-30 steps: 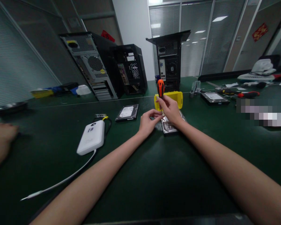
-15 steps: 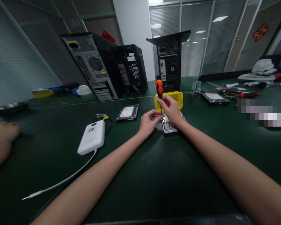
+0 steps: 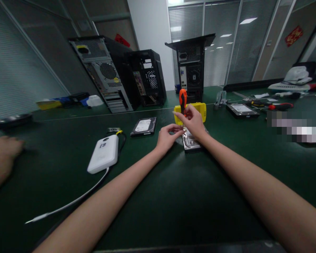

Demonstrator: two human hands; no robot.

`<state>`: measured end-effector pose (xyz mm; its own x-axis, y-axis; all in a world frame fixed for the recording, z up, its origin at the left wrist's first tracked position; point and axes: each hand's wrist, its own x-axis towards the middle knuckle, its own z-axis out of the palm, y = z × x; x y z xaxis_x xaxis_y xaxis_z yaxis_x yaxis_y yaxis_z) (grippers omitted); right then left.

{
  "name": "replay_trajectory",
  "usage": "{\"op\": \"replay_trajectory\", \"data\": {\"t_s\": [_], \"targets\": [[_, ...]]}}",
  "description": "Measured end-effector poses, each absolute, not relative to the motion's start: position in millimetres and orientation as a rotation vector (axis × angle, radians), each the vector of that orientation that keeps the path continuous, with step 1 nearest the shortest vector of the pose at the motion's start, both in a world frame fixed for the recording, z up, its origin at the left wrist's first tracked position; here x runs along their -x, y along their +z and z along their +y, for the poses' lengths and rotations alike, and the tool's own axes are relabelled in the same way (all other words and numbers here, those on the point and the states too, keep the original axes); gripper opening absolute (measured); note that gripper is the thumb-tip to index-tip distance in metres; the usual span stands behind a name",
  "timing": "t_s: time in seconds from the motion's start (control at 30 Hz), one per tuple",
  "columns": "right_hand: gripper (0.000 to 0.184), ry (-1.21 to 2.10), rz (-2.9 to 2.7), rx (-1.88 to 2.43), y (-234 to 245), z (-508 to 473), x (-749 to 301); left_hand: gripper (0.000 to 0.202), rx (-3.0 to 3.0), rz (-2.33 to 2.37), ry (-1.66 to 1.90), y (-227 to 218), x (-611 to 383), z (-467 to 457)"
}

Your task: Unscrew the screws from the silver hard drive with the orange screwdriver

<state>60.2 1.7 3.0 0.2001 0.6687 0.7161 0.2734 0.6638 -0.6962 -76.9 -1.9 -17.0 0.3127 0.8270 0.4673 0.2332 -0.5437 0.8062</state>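
My right hand (image 3: 193,121) is closed round an orange-and-black screwdriver (image 3: 182,98) that stands upright over a silver hard drive (image 3: 191,141) lying on the green table (image 3: 173,196). Just to the left, my left hand (image 3: 167,137) pinches its fingers together at the screwdriver's lower shaft, beside the drive's left edge. Whatever the left fingers grip is too small to make out. A yellow box (image 3: 201,109) stands right behind the drive.
A second hard drive (image 3: 144,126) lies to the left, and a white power bank (image 3: 103,153) with a white cable (image 3: 68,203) nearer me. Three open computer cases (image 3: 147,75) stand at the back. Another person's hand (image 3: 1,158) rests at the left edge. Tools and another drive (image 3: 242,109) lie far right.
The screwdriver handle has tipped slightly to the right and my right hand has shifted with it. My left hand stays pinched at the shaft.
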Motion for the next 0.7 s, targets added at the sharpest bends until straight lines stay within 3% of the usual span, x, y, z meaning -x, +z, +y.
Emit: {"op": "replay_trajectory", "data": {"t_s": [0.7], "targets": [[0.037, 0.374, -1.534, 0.829, 1.9, -0.6, -60.1, 0.027, -2.002, 0.978, 1.188, -18.4, 82.7, 0.1]]}}
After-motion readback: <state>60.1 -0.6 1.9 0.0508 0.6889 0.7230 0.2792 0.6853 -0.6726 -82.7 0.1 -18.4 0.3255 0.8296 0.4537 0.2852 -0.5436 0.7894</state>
